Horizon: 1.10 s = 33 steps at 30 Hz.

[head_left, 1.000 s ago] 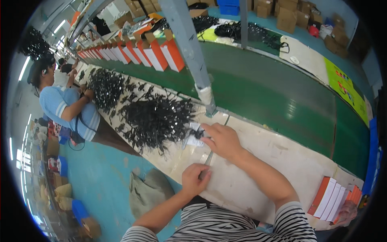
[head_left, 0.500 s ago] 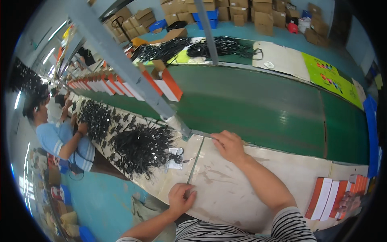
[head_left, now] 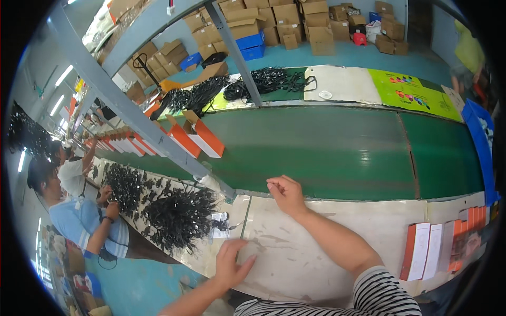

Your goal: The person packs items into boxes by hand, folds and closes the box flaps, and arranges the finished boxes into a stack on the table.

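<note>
My left hand (head_left: 230,266) is over the near edge of the pale work table (head_left: 327,247), its thumb and fingers apart with nothing between them. Farther off, my right hand (head_left: 287,195) hangs by the table's far edge, beside the green conveyor belt (head_left: 316,147). Its fingers are curled in and nothing shows in them. A thin greenish strip (head_left: 246,216) runs across the table between the two hands. To the left lies a tangled heap of black cables (head_left: 176,218), with a printed white sheet (head_left: 219,224) at its edge.
Orange-and-white boxes (head_left: 419,253) stand at the table's right end. A grey metal post (head_left: 142,121) slants down to the table's far edge. Open cartons (head_left: 205,138) ride on the belt. A person in a light blue shirt (head_left: 84,221) works at the left. A blue bin (head_left: 478,147) is at far right.
Both hands have come off the table strip. My left hand has opened, and my right hand has drawn back a little to the left. The whole view has shifted slightly.
</note>
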Motion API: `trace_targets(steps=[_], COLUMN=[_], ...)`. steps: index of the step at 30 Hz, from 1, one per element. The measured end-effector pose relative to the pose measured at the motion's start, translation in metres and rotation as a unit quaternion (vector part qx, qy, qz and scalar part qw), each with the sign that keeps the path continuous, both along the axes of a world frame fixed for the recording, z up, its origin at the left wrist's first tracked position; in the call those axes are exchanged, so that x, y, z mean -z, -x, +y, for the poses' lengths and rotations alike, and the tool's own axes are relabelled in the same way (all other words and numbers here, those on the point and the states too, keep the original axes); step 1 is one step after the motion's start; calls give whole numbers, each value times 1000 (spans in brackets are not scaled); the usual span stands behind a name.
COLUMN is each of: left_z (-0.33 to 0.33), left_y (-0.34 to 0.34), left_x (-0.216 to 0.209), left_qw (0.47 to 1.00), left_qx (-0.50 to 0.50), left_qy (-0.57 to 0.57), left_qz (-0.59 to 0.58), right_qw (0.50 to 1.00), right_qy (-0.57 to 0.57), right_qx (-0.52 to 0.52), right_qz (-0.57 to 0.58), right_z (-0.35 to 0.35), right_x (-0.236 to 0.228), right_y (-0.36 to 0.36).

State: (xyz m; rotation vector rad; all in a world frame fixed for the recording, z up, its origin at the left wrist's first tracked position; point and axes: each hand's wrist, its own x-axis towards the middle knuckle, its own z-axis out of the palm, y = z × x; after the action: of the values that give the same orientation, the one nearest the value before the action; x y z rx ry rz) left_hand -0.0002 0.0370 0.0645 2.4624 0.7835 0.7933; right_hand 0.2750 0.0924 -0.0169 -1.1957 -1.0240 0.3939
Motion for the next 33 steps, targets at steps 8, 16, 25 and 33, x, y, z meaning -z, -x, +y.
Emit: trace_targets(steps=[8, 16, 25, 33], left_z=[179, 313, 397, 330], left_y=[-198, -237, -172, -190], left_x=[-43, -67, -11, -1], left_qw=[948, 803, 848, 922], left_qx=[-195, -571, -499, -231], left_qy=[-78, -170, -6, -257], left_qz=[-240, 14, 177, -173], right_qw=[1000, 998, 999, 998], right_qy=[-1, -11, -27, -42], right_qx=[8, 26, 24, 45], right_qz=[12, 60, 19, 29], right_z=[-3, 6, 10, 14], right_x=[4, 9, 17, 1], right_y=[-7, -12, -5, -1])
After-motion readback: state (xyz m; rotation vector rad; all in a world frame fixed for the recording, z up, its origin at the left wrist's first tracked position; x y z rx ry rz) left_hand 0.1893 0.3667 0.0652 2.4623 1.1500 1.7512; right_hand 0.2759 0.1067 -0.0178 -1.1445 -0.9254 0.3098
